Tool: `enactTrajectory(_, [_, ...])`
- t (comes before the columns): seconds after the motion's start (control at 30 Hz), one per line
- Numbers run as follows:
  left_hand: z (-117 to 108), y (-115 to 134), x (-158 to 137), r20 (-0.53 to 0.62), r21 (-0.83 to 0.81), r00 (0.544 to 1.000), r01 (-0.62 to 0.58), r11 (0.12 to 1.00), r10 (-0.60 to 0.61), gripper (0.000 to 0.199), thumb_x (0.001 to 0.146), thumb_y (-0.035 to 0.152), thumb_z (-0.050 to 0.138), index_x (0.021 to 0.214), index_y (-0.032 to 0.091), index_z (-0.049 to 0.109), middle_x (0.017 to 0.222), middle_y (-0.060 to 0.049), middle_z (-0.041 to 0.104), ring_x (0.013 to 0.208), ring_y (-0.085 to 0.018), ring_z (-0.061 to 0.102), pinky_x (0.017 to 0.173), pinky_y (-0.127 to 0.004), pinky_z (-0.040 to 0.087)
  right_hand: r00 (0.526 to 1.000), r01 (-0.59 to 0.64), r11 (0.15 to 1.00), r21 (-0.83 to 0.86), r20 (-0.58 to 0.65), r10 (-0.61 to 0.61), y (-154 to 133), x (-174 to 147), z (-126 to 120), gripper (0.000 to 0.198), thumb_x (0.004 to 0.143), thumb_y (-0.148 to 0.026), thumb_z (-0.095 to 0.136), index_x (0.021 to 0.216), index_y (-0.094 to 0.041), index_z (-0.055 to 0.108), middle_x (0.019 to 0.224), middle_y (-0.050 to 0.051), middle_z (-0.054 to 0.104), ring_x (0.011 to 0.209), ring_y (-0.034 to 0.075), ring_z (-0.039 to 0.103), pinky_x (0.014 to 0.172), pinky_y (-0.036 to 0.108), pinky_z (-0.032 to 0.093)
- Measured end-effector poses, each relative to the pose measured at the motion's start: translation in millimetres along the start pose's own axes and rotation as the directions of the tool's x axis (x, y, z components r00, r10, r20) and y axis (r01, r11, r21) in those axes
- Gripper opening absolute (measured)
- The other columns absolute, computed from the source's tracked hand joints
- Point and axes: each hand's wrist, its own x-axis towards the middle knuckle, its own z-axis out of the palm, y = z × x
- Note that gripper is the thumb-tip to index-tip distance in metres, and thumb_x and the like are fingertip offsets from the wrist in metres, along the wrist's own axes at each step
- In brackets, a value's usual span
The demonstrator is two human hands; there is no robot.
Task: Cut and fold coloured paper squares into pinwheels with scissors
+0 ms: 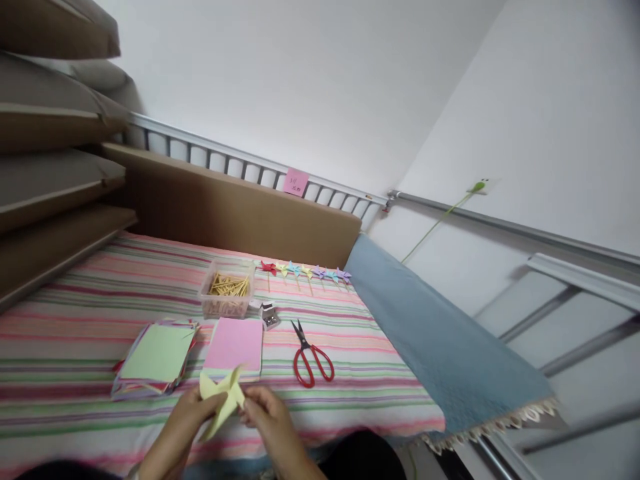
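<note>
A pale yellow paper pinwheel is held up at the front edge of the striped cloth, its points folded in toward the middle. My left hand grips it from the left, thumb laid across the paper. On the other side, my right hand has its fingers closed on the pinwheel's right edge; what lies under those fingertips is hidden. Just beyond the hands lies a stack of pink paper squares. Red-handled scissors rest to the right, blades slightly apart and pointing away from me.
A messy pile of coloured paper lies at left. Behind stand a clear plastic box of thin wooden sticks and a small box of pins. Several finished pinwheels line the back by a cardboard panel. Stacked brown boards rise at left.
</note>
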Motion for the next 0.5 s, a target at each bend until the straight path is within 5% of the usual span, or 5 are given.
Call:
enactTrajectory(0.2, [0,41,52,-0.001,0.043,0.998,-0.070,0.997,0.070,0.024,0.058,0.034,0.066,0.066,0.012,0.064,0.059,-0.003,0.064,0.056,-0.017,0.056,0.055,-0.025,0.042,0.978,-0.036,0.862,-0.506,-0.195,-0.074,9,73,-48,0.021,0.075,-0.022,0.050,0.086,-0.014,0.067,0.083,0.007,0.070,0.075,0.018,0.064,0.067,0.025,0.047])
enactTrajectory(0.4, [2,18,101,0.142,0.096,0.989,-0.049,0.994,0.035,0.025,0.058,0.033,0.063,0.071,0.012,0.065,0.062,-0.003,0.067,0.060,-0.020,0.058,0.056,-0.025,0.042,0.958,-0.199,0.600,-0.775,-0.283,-0.048,5,165,-78,0.022,0.076,-0.018,0.050,0.081,-0.018,0.071,0.087,0.006,0.071,0.084,0.018,0.063,0.074,0.025,0.043])
enactTrajectory(0.5, [-7,2,115,0.107,0.231,0.994,-0.038,0.972,0.014,0.029,0.050,0.037,0.067,0.065,0.013,0.067,0.060,-0.004,0.069,0.061,-0.025,0.060,0.056,-0.027,0.044,0.950,-0.281,0.435,-0.856,-0.312,0.000,2,199,-73,0.020,0.077,-0.021,0.051,0.083,-0.016,0.069,0.085,0.008,0.071,0.080,0.017,0.063,0.072,0.027,0.043])
